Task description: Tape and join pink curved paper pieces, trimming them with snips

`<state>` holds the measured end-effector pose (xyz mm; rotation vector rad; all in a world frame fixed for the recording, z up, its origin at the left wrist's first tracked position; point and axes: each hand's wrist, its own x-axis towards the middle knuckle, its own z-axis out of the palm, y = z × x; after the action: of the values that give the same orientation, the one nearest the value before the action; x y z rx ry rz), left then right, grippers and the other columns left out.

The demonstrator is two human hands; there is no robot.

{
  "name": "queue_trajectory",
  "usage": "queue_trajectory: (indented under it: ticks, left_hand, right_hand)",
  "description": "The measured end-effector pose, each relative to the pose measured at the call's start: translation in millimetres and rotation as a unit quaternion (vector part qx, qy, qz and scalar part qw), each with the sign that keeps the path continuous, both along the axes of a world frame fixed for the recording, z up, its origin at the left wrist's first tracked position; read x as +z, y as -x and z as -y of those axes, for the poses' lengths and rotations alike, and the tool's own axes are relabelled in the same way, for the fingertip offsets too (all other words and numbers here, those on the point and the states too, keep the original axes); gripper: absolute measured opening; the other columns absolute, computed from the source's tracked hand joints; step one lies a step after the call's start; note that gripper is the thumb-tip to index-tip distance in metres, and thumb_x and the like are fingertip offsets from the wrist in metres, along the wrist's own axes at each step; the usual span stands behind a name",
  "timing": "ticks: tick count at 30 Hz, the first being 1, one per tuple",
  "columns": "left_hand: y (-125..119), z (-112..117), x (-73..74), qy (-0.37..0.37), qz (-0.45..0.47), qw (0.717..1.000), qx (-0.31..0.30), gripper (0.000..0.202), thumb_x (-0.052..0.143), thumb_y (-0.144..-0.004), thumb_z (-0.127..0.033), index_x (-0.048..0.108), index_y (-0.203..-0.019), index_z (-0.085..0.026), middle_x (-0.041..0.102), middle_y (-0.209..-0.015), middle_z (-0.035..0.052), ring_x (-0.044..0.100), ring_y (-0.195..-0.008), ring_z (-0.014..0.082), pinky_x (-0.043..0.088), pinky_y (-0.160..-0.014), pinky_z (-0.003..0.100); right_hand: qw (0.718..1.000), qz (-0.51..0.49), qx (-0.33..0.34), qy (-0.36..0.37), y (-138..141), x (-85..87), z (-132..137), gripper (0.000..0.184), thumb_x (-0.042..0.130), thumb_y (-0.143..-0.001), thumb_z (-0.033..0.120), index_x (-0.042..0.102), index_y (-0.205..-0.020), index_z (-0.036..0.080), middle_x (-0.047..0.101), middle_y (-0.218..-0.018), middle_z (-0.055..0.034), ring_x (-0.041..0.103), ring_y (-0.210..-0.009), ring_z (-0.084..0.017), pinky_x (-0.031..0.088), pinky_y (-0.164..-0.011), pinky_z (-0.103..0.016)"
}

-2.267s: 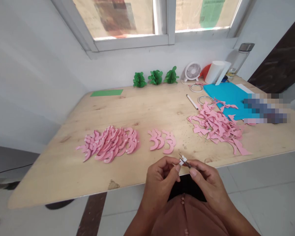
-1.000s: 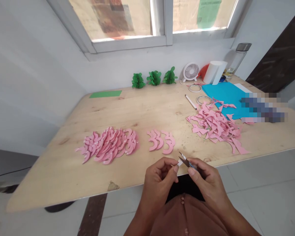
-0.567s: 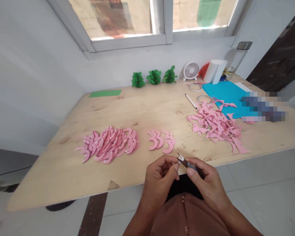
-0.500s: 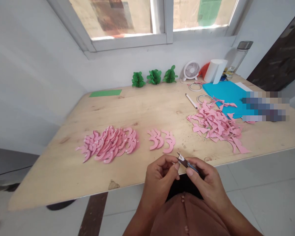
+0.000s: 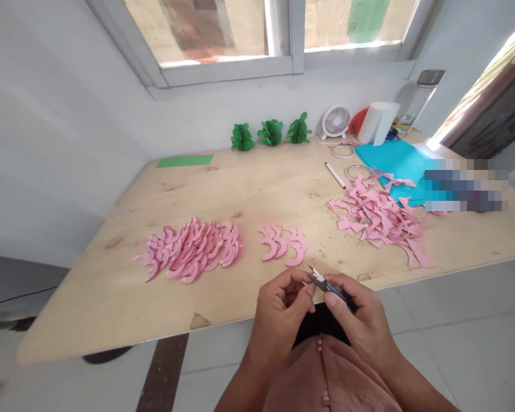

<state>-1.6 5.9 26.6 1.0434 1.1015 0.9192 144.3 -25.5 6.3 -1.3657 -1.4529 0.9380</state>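
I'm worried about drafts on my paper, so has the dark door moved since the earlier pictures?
Yes: judged against the white wall, the door has swung away from it, so bright light now shows between them.

Well beyond the right grip [image 5: 360, 306], we are seeing a small white fan [image 5: 336, 121] standing at the back of the bench [image 5: 261, 177]. Beyond the grip and to its left, three green paper ornaments [image 5: 271, 133] are standing by the wall, and farther left a green strip [image 5: 184, 161] is lying flat. Straight beyond the grip, a white roll [image 5: 376, 123] is standing, partly hiding something red [image 5: 359, 121]; to the grip's far right, we are noticing a clear bottle [image 5: 418, 103] with a silver lid [image 5: 431, 78]. Nearer the grip, but still apart from it, a white marker [image 5: 335, 175] is lying beside two thin rings [image 5: 343, 158], while blue sheets [image 5: 375, 155] are spreading out ahead and right.
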Motion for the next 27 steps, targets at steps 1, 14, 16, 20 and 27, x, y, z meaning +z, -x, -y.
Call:
queue_trajectory:
  ticks: [1, 14, 16, 20, 27]
  left_hand:
    - [-0.1, -0.1, -1.4, -0.002, 0.0, 1.0, 0.002, 0.015, 0.062, -0.079, -0.031, 0.063, -0.078, -0.015, 0.052, -0.053, -0.005, 0.028, -0.035, 0.002, 0.02, -0.034, 0.017]
    - [-0.3, 1.7, -6.2, 0.002, 0.001, 1.0, 0.011, 0.017, 0.063, -0.078, -0.033, 0.064, -0.078, -0.017, 0.051, -0.051, -0.0048, 0.032, -0.036, 0.0035, 0.024, -0.036, 0.017]
    - [-0.2, 2.1, -6.4, 0.004, 0.002, 1.0, 0.009, 0.017, 0.063, -0.078, -0.033, 0.064, -0.078, -0.016, 0.051, -0.051, -0.0051, 0.031, -0.035, 0.0032, 0.024, -0.036, 0.017]
    - [0.0, 2.9, -5.8, 0.008, 0.002, 1.0, 0.012, 0.02, 0.065, -0.077, -0.035, 0.064, -0.077, -0.016, 0.052, -0.052, -0.0041, 0.034, -0.036, 0.0037, 0.023, -0.036, 0.017]
    - [0.6, 3.6, -3.6, 0.006, 0.001, 1.0, 0.012, 0.019, 0.065, -0.077, -0.035, 0.065, -0.077, -0.016, 0.053, -0.053, -0.0031, 0.034, -0.036, 0.0039, 0.02, -0.034, 0.016]
  right_hand:
    - [1.0, 0.004, -0.001, 0.0, 0.3, 0.3, 0.2, 0.023, 0.053, -0.089, 0.035, 0.067, -0.099, 0.02, 0.068, -0.085, -0.0025, 0.063, -0.081, -0.017, 0.048, -0.071, -0.025]
    - [0.998, 0.058, -0.031, -0.014, 2.9, 2.9, 1.3, 0.02, 0.053, -0.089, 0.036, 0.067, -0.088, 0.02, 0.068, -0.076, -0.0015, 0.063, -0.072, -0.016, 0.047, -0.064, -0.023]
    - [0.997, 0.068, -0.035, -0.016, 2.6, 3.5, 1.4, 0.02, 0.053, -0.089, 0.035, 0.066, -0.087, 0.02, 0.067, -0.075, -0.0012, 0.063, -0.073, -0.016, 0.047, -0.064, -0.023]
    - [0.995, 0.082, -0.044, -0.025, 2.0, 2.5, 1.3, 0.019, 0.053, -0.088, 0.034, 0.066, -0.088, 0.019, 0.067, -0.075, -0.001, 0.063, -0.069, -0.015, 0.047, -0.062, -0.023]
    - [0.994, 0.087, -0.056, -0.033, 3.2, -1.8, 1.5, 0.021, 0.055, -0.086, 0.036, 0.067, -0.089, 0.02, 0.069, -0.078, -0.0016, 0.064, -0.07, -0.016, 0.049, -0.063, -0.024]
